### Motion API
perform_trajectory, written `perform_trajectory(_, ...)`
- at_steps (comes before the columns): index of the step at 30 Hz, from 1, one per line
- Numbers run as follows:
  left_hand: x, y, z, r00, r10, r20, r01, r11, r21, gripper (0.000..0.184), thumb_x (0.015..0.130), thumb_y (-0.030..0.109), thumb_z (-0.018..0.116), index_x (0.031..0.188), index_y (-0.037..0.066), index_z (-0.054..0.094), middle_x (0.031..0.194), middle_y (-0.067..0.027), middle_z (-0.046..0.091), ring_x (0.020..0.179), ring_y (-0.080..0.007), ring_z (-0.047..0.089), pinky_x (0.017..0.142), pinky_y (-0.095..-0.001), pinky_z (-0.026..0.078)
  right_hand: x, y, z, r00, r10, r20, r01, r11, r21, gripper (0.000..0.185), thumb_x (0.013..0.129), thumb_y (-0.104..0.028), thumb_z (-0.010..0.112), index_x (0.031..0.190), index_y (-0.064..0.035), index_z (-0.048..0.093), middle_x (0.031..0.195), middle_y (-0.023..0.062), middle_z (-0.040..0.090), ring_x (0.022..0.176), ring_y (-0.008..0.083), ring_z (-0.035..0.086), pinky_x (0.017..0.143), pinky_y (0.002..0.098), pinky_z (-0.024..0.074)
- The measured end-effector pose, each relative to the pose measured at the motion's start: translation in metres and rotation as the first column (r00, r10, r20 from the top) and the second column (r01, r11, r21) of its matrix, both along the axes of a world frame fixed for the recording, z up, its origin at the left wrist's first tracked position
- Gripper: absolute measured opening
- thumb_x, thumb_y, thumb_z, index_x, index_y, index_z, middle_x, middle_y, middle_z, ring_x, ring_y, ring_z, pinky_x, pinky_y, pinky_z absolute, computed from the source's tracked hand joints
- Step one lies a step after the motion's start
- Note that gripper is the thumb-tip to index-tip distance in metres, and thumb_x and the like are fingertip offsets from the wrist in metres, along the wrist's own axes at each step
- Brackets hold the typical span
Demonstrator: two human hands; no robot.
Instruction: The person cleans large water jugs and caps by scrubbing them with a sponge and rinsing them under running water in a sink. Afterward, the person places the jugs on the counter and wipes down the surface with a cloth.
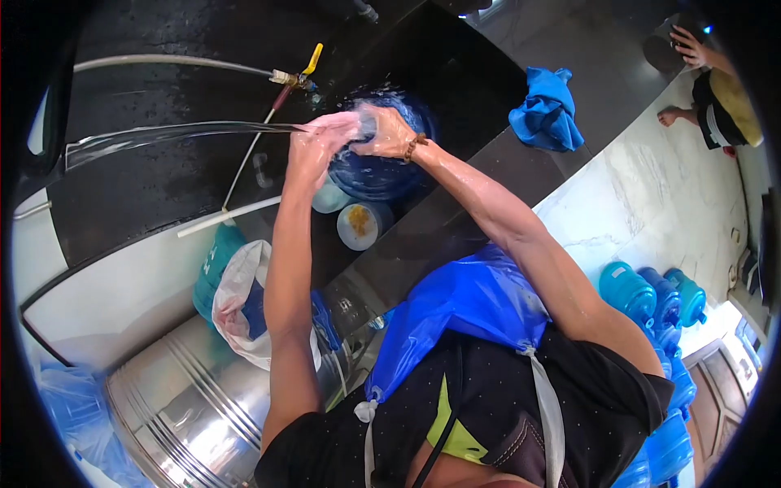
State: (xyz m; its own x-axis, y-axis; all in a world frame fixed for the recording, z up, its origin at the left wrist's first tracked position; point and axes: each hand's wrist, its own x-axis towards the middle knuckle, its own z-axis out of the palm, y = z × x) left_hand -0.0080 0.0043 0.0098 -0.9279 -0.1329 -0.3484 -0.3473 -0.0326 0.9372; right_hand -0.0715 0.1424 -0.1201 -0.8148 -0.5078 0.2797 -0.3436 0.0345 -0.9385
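My left hand (319, 146) and my right hand (386, 132) meet above a round blue basin (370, 175) of rippling water. Their fingers are curled around a small, see-through thing (368, 124), mostly hidden and blurred, whose kind I cannot make out. A clear streak (187, 130), like running water, reaches my left hand from the left. Wet skin shows on both hands, and a beaded bracelet (415, 146) circles my right wrist. Close below the basin sits a white cup-like container (362, 228) with yellow-orange bits inside. Beside it is a pale container (331, 198), partly covered by my left forearm.
A yellow-handled valve (314, 58) with a hose stands beyond my hands. A blue cloth (545, 110) lies on the dark ledge to the right. Large steel drum (195, 398) at lower left; blue water jugs (628, 289) at right. Another person's hand (690, 47) shows at upper right.
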Motion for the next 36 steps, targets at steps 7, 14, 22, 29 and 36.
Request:
perform_trajectory(7, 0.005, -0.005, -0.014, 0.995, 0.100, -0.027, -0.101, 0.994, -0.050, 0.025, 0.090, 0.000, 0.060, 0.112, -0.010, 0.067, 0.107, -0.0191, 0.070, 0.097, -0.0235, 0.070, 0.090, -0.0320, 0.057, 0.002, -0.005, 0.011, 0.990, 0.128, 0.066, -0.129, 0.992, 0.004, 0.060, 0.059, -0.031, 0.083, 0.109, -0.0012, 0.067, 0.101, 0.0209, 0.071, 0.093, 0.0354, 0.069, 0.083, 0.0406, 0.0539)
perform_trajectory(14, 0.007, 0.001, -0.013, 0.999, 0.051, -0.012, -0.052, 0.936, -0.349, 0.026, 0.088, 0.000, 0.059, 0.110, -0.010, 0.067, 0.106, -0.0177, 0.070, 0.099, -0.0230, 0.068, 0.093, -0.0325, 0.055, 0.002, -0.006, 0.012, 0.994, 0.096, 0.049, -0.096, 0.995, -0.005, 0.061, 0.059, -0.033, 0.083, 0.109, -0.0008, 0.067, 0.101, 0.0224, 0.071, 0.094, 0.0388, 0.068, 0.084, 0.0429, 0.0536)
perform_trajectory(22, 0.004, -0.001, -0.030, 0.988, 0.069, -0.141, -0.130, 0.860, -0.494, 0.039, 0.080, 0.010, 0.074, 0.117, -0.004, 0.068, 0.110, -0.0144, 0.072, 0.095, -0.0212, 0.070, 0.086, -0.0320, 0.055, -0.002, -0.011, 0.008, 0.989, 0.123, 0.079, -0.124, 0.992, 0.006, 0.063, 0.063, -0.026, 0.082, 0.116, -0.0002, 0.061, 0.111, 0.0224, 0.068, 0.104, 0.0400, 0.066, 0.091, 0.0431, 0.0526)
perform_trajectory(29, 0.003, 0.007, -0.006, 0.960, -0.275, 0.051, 0.206, 0.569, -0.796, 0.061, 0.065, 0.029, 0.086, 0.116, 0.001, 0.069, 0.112, -0.0212, 0.070, 0.111, -0.0362, 0.065, 0.099, -0.0408, 0.050, -0.055, 0.033, 0.018, 0.870, 0.342, -0.354, -0.109, 0.836, 0.538, 0.081, 0.068, -0.016, 0.076, 0.141, 0.0008, 0.043, 0.143, 0.0281, 0.047, 0.129, 0.0440, 0.050, 0.103, 0.0473, 0.0479)
perform_trajectory(36, 0.000, -0.004, -0.023, 0.950, -0.309, -0.046, 0.156, 0.597, -0.787, 0.058, 0.061, 0.028, 0.088, 0.111, 0.005, 0.072, 0.111, -0.0170, 0.071, 0.103, -0.0342, 0.067, 0.095, -0.0390, 0.051, -0.179, -0.010, 0.166, 0.901, -0.203, -0.384, 0.344, 0.873, 0.346, 0.061, 0.088, -0.035, 0.070, 0.132, 0.0041, 0.053, 0.126, 0.0312, 0.059, 0.120, 0.0446, 0.057, 0.101, 0.0479, 0.0478)
